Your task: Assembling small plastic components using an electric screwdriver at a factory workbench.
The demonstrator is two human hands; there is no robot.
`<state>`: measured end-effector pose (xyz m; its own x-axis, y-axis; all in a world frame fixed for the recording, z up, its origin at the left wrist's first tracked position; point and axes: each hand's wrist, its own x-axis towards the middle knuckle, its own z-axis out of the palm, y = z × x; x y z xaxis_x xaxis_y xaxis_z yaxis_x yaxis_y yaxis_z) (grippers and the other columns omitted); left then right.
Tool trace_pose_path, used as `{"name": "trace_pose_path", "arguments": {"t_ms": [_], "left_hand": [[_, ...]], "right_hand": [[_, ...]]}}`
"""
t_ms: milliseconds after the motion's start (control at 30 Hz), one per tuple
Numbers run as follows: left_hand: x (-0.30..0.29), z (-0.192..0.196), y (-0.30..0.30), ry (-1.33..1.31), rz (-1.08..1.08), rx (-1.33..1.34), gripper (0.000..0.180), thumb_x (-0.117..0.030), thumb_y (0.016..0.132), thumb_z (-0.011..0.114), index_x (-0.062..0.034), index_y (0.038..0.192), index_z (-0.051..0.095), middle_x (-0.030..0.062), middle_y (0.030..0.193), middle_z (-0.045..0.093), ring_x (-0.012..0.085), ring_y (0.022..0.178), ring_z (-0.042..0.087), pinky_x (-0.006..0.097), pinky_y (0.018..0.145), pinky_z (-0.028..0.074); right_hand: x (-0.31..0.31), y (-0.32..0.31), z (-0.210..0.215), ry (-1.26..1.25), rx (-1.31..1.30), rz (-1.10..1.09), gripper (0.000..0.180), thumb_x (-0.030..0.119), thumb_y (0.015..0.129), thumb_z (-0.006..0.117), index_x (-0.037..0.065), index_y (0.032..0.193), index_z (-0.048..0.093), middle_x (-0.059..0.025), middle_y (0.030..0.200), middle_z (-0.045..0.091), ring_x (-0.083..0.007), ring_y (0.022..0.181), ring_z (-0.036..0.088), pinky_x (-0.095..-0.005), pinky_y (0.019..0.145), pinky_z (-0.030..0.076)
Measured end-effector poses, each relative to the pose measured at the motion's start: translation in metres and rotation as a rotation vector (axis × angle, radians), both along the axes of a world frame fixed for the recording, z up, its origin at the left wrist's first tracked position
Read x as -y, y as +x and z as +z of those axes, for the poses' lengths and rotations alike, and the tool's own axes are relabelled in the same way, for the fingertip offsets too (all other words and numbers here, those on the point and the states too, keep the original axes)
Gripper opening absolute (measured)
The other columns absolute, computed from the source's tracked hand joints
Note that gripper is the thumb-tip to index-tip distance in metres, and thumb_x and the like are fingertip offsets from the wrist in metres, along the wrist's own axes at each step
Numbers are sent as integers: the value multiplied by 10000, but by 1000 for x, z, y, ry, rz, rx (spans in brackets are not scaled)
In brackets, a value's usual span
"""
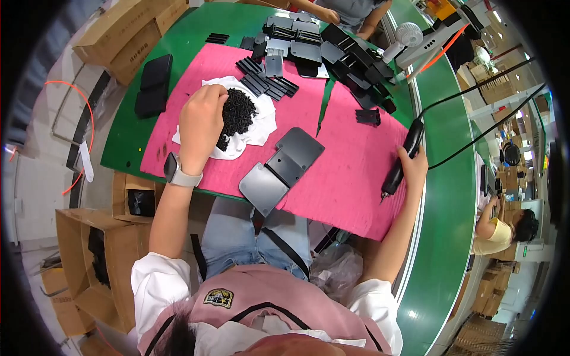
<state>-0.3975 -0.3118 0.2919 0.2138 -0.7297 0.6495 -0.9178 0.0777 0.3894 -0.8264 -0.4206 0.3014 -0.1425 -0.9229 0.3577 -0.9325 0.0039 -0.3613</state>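
Note:
My left hand (203, 118), wearing a watch, is at the left edge of a heap of small black screws (240, 113) on a white cloth (262, 132). Its fingers are pinched together; what is between them is hidden. My right hand (414, 168) is wrapped round a black electric screwdriver (399, 163), its tip pointing down toward the pink mat (356, 178). Between my hands lies a dark grey hinged plastic piece (295, 155), made of two panels joined in the middle. Neither hand touches it.
Black slotted strips (267, 80) lie beyond the cloth. Stacked black panels (306, 44) and a small fan (408, 35) stand farther back. Black cases (153, 86) sit at the left on the green table (127, 130). The screwdriver's cable (493, 127) runs off right. Another person's hand (328, 15) shows at the far side.

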Motion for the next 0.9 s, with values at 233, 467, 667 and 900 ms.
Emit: {"name": "trace_pose_path", "arguments": {"t_ms": [233, 467, 667, 900], "left_hand": [[-24, 14, -27, 126, -358, -869, 131, 16, 830, 607, 6, 960, 593, 18, 818, 638, 96, 791, 628, 213, 692, 481], [-50, 25, -62, 321, -768, -1200, 134, 8, 799, 667, 18, 927, 626, 63, 866, 652, 118, 787, 639, 234, 722, 503], [-58, 27, -60, 294, -900, -1086, 126, 39, 790, 663, 48, 915, 658, 101, 871, 668, 141, 766, 653, 237, 685, 512], [-59, 29, -56, 287, -866, -948, 95, 42, 747, 691, 27, 840, 686, 89, 822, 679, 132, 754, 648, 229, 674, 511]], "right_hand": [[-45, 66, 53, 309, 1516, 648, 609, 172, 691, 595, -56, 1237, 453, -141, 736, 584, -238, 607, 568, -322, 596, 482], [-85, 153, 93, 141, 1573, 1460, 630, 473, 820, 600, 64, 1261, 409, -31, 648, 473, -143, 491, 468, -326, 592, 428], [-92, 176, 88, 58, 1825, 1513, 631, 569, 816, 612, 85, 1177, 431, -16, 608, 482, -142, 461, 486, -325, 542, 443], [-90, 176, 78, 61, 1733, 1612, 538, 548, 848, 565, 119, 1160, 474, 4, 647, 480, -117, 494, 473, -326, 610, 435]]}}
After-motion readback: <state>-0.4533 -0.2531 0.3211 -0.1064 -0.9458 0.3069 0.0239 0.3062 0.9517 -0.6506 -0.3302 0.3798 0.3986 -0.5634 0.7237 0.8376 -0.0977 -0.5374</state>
